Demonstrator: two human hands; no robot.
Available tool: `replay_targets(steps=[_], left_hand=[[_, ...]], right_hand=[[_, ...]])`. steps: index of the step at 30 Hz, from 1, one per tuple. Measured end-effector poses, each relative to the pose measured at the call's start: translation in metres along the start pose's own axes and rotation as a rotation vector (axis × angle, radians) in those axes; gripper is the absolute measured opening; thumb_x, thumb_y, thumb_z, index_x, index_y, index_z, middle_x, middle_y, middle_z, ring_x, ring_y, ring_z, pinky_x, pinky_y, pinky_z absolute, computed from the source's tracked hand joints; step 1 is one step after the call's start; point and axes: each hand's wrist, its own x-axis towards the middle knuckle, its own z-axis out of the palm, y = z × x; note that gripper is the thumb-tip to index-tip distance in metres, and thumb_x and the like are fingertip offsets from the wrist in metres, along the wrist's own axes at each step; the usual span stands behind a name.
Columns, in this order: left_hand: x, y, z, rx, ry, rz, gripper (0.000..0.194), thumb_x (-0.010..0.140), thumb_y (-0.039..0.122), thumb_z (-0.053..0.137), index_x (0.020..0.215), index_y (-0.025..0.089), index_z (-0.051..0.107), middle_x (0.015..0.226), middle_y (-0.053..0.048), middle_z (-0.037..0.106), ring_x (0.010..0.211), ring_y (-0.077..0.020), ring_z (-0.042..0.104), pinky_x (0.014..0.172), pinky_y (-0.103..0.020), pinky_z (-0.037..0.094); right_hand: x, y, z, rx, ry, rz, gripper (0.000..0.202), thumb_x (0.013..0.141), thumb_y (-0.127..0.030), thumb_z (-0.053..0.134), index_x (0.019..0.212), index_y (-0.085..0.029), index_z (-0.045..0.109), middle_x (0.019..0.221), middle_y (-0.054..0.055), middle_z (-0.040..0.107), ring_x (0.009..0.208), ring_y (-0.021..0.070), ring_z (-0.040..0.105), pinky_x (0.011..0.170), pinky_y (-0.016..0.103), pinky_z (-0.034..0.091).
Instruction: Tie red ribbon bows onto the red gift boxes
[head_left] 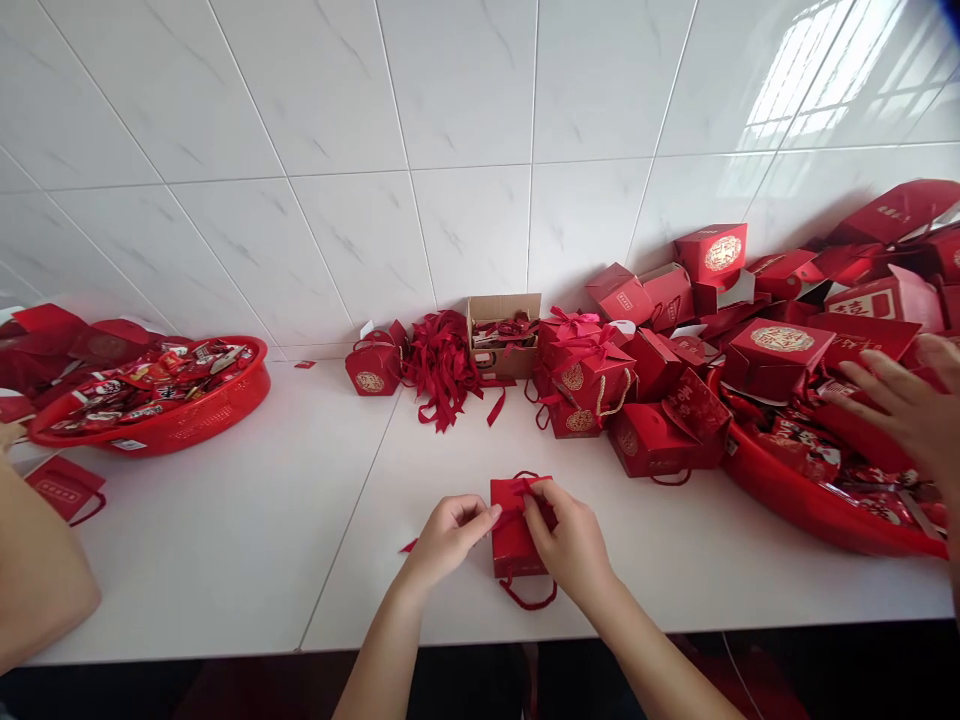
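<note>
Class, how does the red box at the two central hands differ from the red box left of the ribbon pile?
The front box shows a mostly plain top; the back box shows a gold emblem. The front box is near the table edge; the back box, near the wall. Both are red.

There are two oval red plastic baskets (221, 425), one open brown cardboard carton (506, 304) and one heap of dark-red satin ribbons (444, 365). One left hand (448, 535) and one right hand (574, 530) are at one red cardboard gift box (517, 552). Such boxes seem to total well over a dozen, though overlap hides the exact number.
</note>
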Motion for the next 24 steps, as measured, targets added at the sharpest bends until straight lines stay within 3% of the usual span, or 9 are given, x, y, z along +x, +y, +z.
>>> replay_targets(steps=[3, 6, 11, 13, 15, 17, 21, 24], left_hand=[[-0.008, 0.023, -0.002, -0.070, -0.069, -0.004, 0.045, 0.082, 0.055, 0.054, 0.058, 0.020, 0.040, 0.055, 0.004, 0.034, 0.051, -0.0102, 0.031, 0.050, -0.025, 0.026], [-0.008, 0.048, 0.001, -0.132, -0.078, 0.083, 0.034, 0.082, 0.047, 0.058, 0.065, 0.018, 0.054, 0.060, 0.002, 0.048, 0.057, -0.0121, 0.044, 0.055, -0.025, 0.036], [0.011, 0.077, 0.016, -0.186, -0.065, 0.242, 0.028, 0.085, 0.041, 0.057, 0.088, 0.016, 0.069, 0.080, -0.005, 0.066, 0.077, -0.0189, 0.060, 0.071, -0.030, 0.048], [0.021, 0.082, 0.022, -0.142, -0.101, 0.326, 0.028, 0.085, 0.040, 0.058, 0.097, 0.018, 0.070, 0.098, -0.008, 0.069, 0.091, -0.0219, 0.062, 0.081, -0.033, 0.049], [0.028, 0.081, 0.023, -0.092, -0.122, 0.415, 0.027, 0.085, 0.039, 0.059, 0.102, 0.022, 0.071, 0.115, -0.008, 0.064, 0.106, -0.0231, 0.059, 0.091, -0.035, 0.047], [0.032, 0.074, 0.020, -0.064, -0.065, 0.455, 0.026, 0.086, 0.040, 0.057, 0.099, 0.023, 0.072, 0.114, -0.008, 0.064, 0.107, -0.0225, 0.058, 0.094, -0.036, 0.046], [0.024, 0.045, 0.011, -0.036, 0.168, 0.310, 0.031, 0.087, 0.045, 0.055, 0.097, 0.020, 0.069, 0.102, -0.008, 0.069, 0.098, -0.0223, 0.063, 0.089, -0.036, 0.049], [0.013, 0.025, 0.008, 0.020, 0.161, 0.219, 0.028, 0.083, 0.040, 0.063, 0.100, 0.020, 0.071, 0.104, -0.007, 0.071, 0.101, -0.0236, 0.063, 0.092, -0.036, 0.048]], right_hand=[[0.001, -0.003, 0.004, -0.080, 0.031, 0.002, 0.016, 0.087, -0.026, 0.046, 0.089, -0.023, 0.061, 0.076, 0.004, 0.071, 0.060, 0.0190, 0.061, 0.053, 0.028, 0.039], [0.001, -0.005, 0.003, -0.089, 0.028, -0.044, 0.016, 0.086, -0.024, 0.047, 0.088, -0.022, 0.062, 0.079, 0.005, 0.071, 0.063, 0.0191, 0.061, 0.055, 0.028, 0.039], [-0.003, -0.008, -0.002, -0.007, -0.006, -0.141, 0.012, 0.081, -0.020, 0.049, 0.073, -0.021, 0.057, 0.066, 0.003, 0.062, 0.053, 0.0153, 0.051, 0.050, 0.026, 0.035], [-0.005, -0.009, -0.004, 0.061, -0.025, -0.163, 0.009, 0.080, -0.020, 0.051, 0.074, -0.020, 0.058, 0.068, 0.004, 0.061, 0.055, 0.0154, 0.050, 0.050, 0.026, 0.036], [-0.005, -0.008, -0.003, 0.131, -0.027, -0.166, 0.011, 0.083, -0.024, 0.052, 0.077, -0.020, 0.060, 0.070, 0.004, 0.062, 0.058, 0.0159, 0.051, 0.052, 0.026, 0.037], [-0.004, -0.007, -0.002, 0.164, -0.008, -0.145, 0.019, 0.087, -0.029, 0.050, 0.073, -0.021, 0.059, 0.066, 0.003, 0.058, 0.057, 0.0157, 0.049, 0.053, 0.027, 0.036], [-0.001, -0.004, -0.002, 0.230, -0.031, -0.094, 0.030, 0.091, -0.035, 0.047, 0.066, -0.021, 0.055, 0.060, 0.000, 0.051, 0.056, 0.0151, 0.044, 0.054, 0.027, 0.035], [-0.001, -0.006, -0.006, 0.325, -0.069, -0.100, 0.028, 0.091, -0.035, 0.048, 0.071, -0.020, 0.060, 0.067, 0.002, 0.056, 0.062, 0.0160, 0.049, 0.059, 0.027, 0.039]])
